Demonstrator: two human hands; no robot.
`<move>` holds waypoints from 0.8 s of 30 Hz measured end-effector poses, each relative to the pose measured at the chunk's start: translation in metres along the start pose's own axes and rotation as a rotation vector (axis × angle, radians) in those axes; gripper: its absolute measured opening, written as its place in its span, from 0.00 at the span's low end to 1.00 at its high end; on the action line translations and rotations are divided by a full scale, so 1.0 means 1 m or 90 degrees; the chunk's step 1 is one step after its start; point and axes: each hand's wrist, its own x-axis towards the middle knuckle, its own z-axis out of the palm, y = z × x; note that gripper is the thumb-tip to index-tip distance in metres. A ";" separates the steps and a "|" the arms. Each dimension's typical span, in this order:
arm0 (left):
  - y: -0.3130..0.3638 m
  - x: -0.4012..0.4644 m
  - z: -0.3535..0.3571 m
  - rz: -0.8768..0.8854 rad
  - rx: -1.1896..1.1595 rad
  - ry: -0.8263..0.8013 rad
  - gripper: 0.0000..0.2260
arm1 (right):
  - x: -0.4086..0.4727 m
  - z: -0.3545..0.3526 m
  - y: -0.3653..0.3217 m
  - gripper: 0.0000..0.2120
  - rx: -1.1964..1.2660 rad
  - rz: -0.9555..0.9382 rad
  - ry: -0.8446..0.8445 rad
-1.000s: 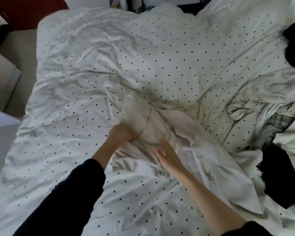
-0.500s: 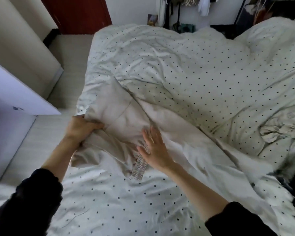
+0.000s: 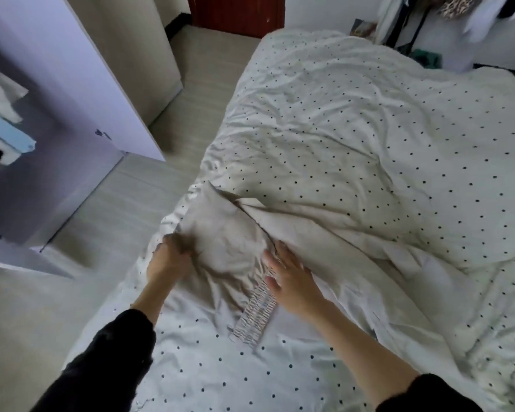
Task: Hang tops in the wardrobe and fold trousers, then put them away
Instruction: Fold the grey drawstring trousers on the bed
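Two hands work the beige trousers (image 3: 235, 242) spread at the near edge of the bed. Her left hand (image 3: 167, 263) has its fingers curled into a bunched fold of the cloth at the trousers' left side, gripping it. Her right hand (image 3: 292, 281) lies flat with straight fingers, pressing down on the fabric beside the ribbed elastic waistband (image 3: 254, 318), which trails toward the wrists. Between the two hands the cloth is creased and doubled over; beyond the right hand a trouser leg runs off to the right across the dotted duvet (image 3: 369, 144). Black sleeves cover both forearms partway. Out past the left hand stands the wardrobe, its white door (image 3: 81, 81) swung open over the pale floor (image 3: 107, 227), with folded items on a shelf inside. Far beyond the fingertips, clothes hang on a rack (image 3: 422, 22) by the wall.
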 end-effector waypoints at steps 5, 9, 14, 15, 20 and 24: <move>0.023 -0.020 0.068 0.174 0.035 -0.044 0.29 | -0.039 -0.004 0.030 0.20 0.032 0.024 0.249; 0.073 -0.063 0.121 0.288 0.085 -0.068 0.26 | -0.079 -0.004 0.074 0.22 0.017 0.260 0.313; 0.117 -0.107 0.168 0.463 0.246 -0.037 0.29 | -0.115 -0.001 0.140 0.38 0.004 0.457 0.187; 0.125 -0.114 0.173 0.512 0.265 -0.022 0.30 | -0.120 0.000 0.149 0.40 0.001 0.480 0.171; 0.163 -0.137 0.189 0.757 0.295 -0.013 0.32 | -0.142 0.006 0.206 0.37 -0.009 0.528 0.001; 0.188 -0.136 0.205 0.714 0.372 -0.051 0.26 | -0.160 0.005 0.246 0.16 -0.019 0.549 -0.040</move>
